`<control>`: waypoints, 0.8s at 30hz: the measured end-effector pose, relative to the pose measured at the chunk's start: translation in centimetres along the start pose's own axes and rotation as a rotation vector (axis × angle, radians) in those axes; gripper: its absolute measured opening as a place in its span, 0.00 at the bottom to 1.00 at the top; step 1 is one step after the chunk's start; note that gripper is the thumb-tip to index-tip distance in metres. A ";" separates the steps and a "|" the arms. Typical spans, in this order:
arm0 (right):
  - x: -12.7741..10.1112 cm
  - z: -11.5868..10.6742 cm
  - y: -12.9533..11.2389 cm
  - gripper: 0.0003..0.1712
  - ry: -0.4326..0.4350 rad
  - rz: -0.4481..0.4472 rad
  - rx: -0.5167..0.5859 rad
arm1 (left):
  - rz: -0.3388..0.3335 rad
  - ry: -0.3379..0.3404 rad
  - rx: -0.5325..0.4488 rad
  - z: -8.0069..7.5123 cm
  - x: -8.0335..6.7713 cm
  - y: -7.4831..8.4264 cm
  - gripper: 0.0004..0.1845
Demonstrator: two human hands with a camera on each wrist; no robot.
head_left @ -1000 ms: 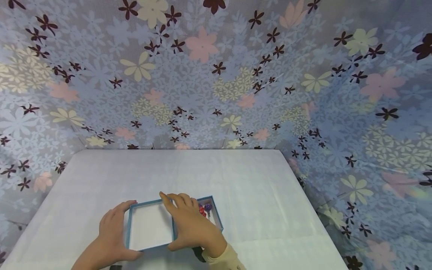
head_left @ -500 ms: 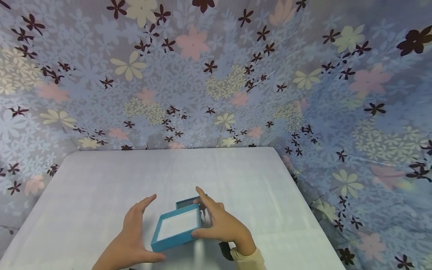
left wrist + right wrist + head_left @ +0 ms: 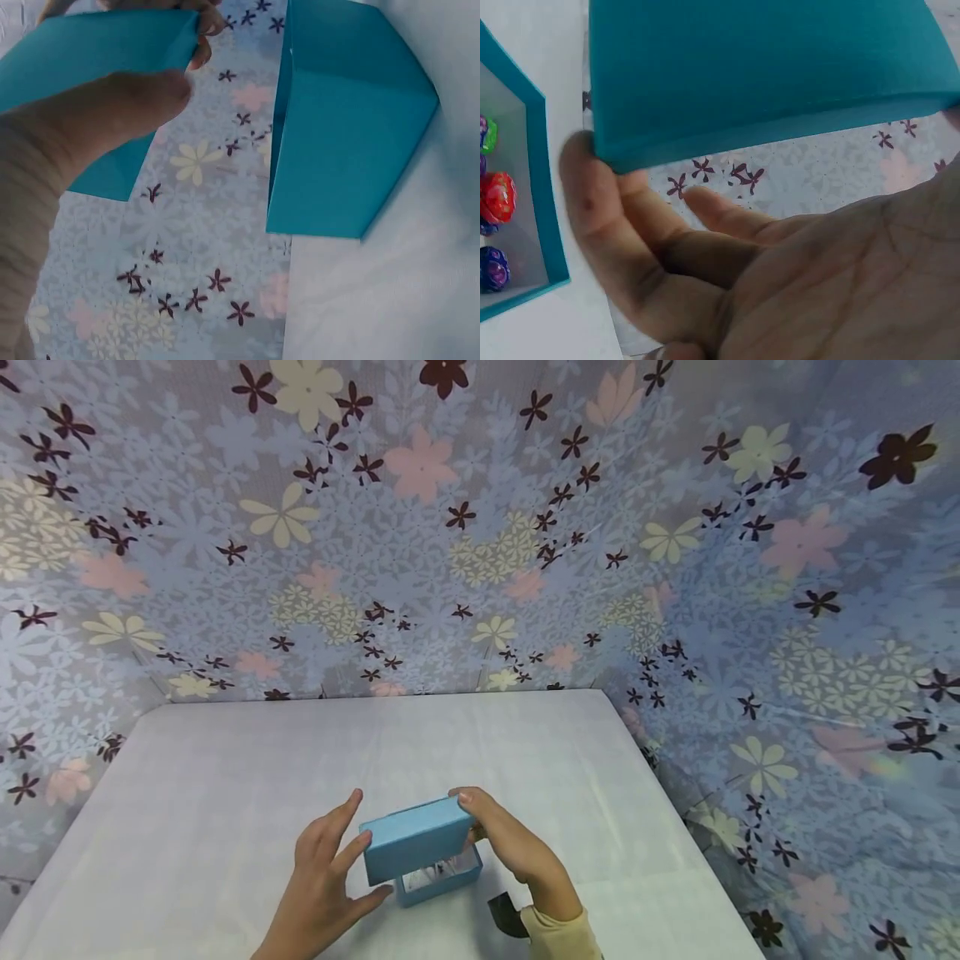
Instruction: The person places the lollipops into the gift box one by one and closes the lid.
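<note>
Lid: a plain blue box lid [image 3: 417, 839], low in the head view just left of centre, held tilted above the open box, its top face turned toward the camera.
Box: a blue open box [image 3: 442, 878] stands on the table directly under the lid, its front wall and part of its pale inside showing below the lid's lower edge.
Contents: in the right wrist view, at the left edge, round wrapped sweets [image 3: 495, 199] in red, purple and green lie inside the box.
Right hand: the right hand [image 3: 508, 847] grips the lid's right end, fingers curled over the upper corner, thumb side hidden.
Left hand: the left hand [image 3: 324, 872] sits at the lid's left end, fingers spread fairly wide, fingertips against the edge and thumb near the lower corner; the left wrist view shows the thumb laid on the lid.
Sleeve: a cream cuff [image 3: 558, 935] at the bottom edge of the head view, with a dark strap beside it.
Table: a white cloth-covered table [image 3: 225, 760] fills the lower half.
Backdrop: a flowered curtain [image 3: 480, 527] covers the upper frame and right side.
</note>
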State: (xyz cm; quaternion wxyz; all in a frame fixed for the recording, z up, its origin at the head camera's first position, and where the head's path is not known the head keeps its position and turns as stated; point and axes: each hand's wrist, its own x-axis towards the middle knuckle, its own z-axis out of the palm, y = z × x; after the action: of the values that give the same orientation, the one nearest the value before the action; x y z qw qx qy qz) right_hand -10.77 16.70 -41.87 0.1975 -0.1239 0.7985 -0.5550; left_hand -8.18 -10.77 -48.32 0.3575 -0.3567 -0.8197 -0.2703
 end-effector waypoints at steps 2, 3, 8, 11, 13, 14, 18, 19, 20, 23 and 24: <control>-0.1 -0.1 -0.1 0.42 -0.008 0.044 0.011 | 0.019 -0.008 0.029 0.0 0.1 0.1 0.37; -0.1 -0.2 -0.1 0.44 -0.013 0.066 0.017 | 0.024 -0.018 0.045 -0.1 0.0 0.1 0.38; -0.2 -0.7 0.0 0.51 -0.037 0.142 0.031 | 0.074 -0.059 0.108 -0.3 -0.2 0.1 0.60; -0.1 -1.1 0.0 0.51 -0.060 0.135 0.026 | 0.129 -0.038 0.113 -0.3 -0.1 0.2 0.70; 0.0 -1.4 0.0 0.51 -0.080 0.136 0.026 | 0.159 -0.021 0.102 -0.1 0.0 0.4 0.70; 0.0 -1.5 0.0 0.52 -0.093 0.136 0.024 | 0.168 -0.012 0.091 0.0 0.1 0.5 0.70; 0.1 -1.8 0.4 0.51 -0.138 0.083 0.010 | 0.145 0.020 0.042 0.3 0.3 0.7 0.61; 0.1 -1.8 0.6 0.52 -0.140 0.050 -0.001 | 0.121 0.032 0.030 0.3 0.3 0.8 0.57; 0.0 -1.8 0.8 0.52 -0.149 -0.002 -0.018 | 0.092 0.044 0.016 0.3 0.3 0.8 0.53; -0.3 -1.7 1.4 0.48 -0.136 -0.184 -0.052 | -0.050 0.069 -0.030 0.3 0.2 1.2 0.48; -0.5 -1.5 1.6 0.51 -0.118 -0.249 -0.075 | -0.112 0.074 -0.045 0.3 0.2 1.3 0.51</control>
State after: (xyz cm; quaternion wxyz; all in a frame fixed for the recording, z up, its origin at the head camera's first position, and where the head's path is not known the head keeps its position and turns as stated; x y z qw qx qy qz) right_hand -11.01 18.77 -42.84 0.1688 -0.2618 0.7841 -0.5368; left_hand -7.37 -9.68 -48.10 0.3638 -0.3078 -0.8184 -0.3211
